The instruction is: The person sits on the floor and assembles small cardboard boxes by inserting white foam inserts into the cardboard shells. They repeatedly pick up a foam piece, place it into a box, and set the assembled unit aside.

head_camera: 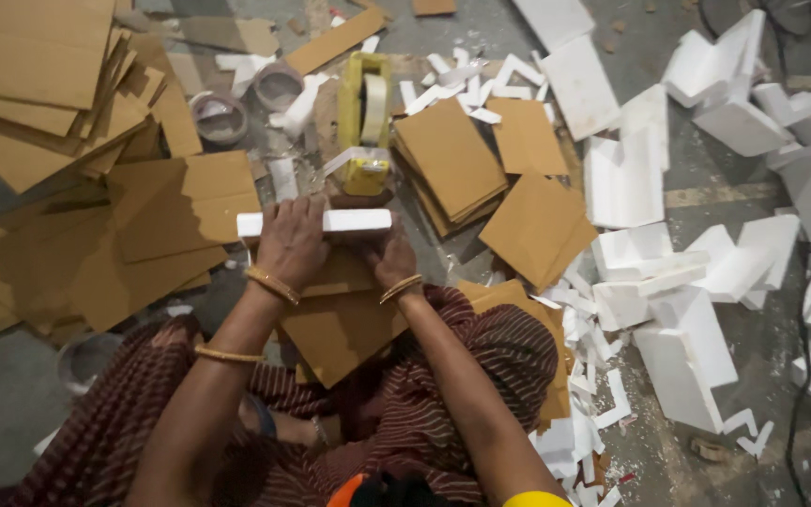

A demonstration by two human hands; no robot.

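Nearest, left hand [291,242] and right hand [392,255] both closed around a white foam bar [316,222], held level above cardboard pieces [340,324] on the lap. Just beyond, a yellow tape dispenser [366,122] on the floor [11,394]. Farther off, cardboard stacks [39,84], foam blocks [687,282].

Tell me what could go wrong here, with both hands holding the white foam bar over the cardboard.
1. The foam bar is thin and gripped by the left hand and right hand; it might snap.
2. The yellow tape dispenser sits right in front of the hands; its cutting edge may nick a finger.
3. Foam scraps litter the floor; pieces could get mixed up or crushed.
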